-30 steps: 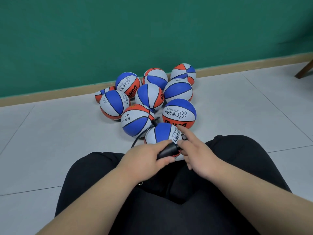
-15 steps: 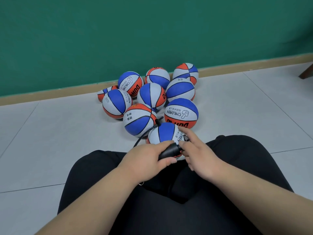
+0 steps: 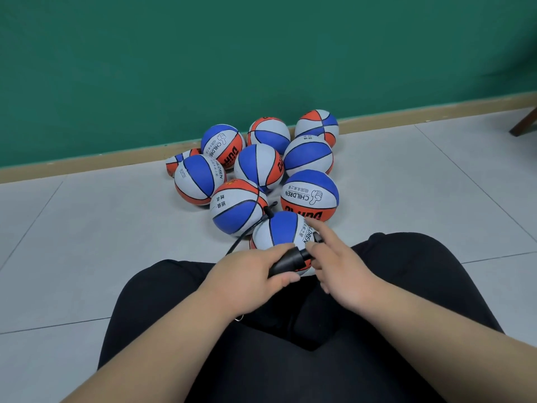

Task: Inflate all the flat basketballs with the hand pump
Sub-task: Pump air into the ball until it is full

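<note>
Seated on the floor (image 3: 87, 242), legs (image 3: 290, 359) in black trousers, knees apart.

Left hand (image 3: 250, 276): fingers curled round the black pump (image 3: 286, 261), thumb under it. The pump lies across the gap between our knees, its narrow end pointing right.

Right hand (image 3: 340, 269): thumb and lower fingers close on the pump's narrow end. The index finger is straight and points forward over the near ball (image 3: 280, 229). We cannot tell whether that finger touches the ball.

Near ball: blue, white and orange, on the floor just ahead of our knees and partly hidden behind both hands and the pump.

Hose (image 3: 247, 232): thin and black. It comes out left of the left hand and rises to a black fitting that sits between the near ball and the ball to its left. We cannot tell whether its tip is in either ball.

Other balls (image 3: 258, 167): nine more in the same colours, packed together and touching, from just beyond the near ball back to the baseboard (image 3: 87, 165). Several carry "CHILDREN" lettering. The far-left one is mostly hidden behind its neighbour.

Green wall (image 3: 261, 53) above the baseboard. Pale grey floor tiles. A dark wooden leg (image 3: 524, 126) shows at the right edge, well apart from the balls.
</note>
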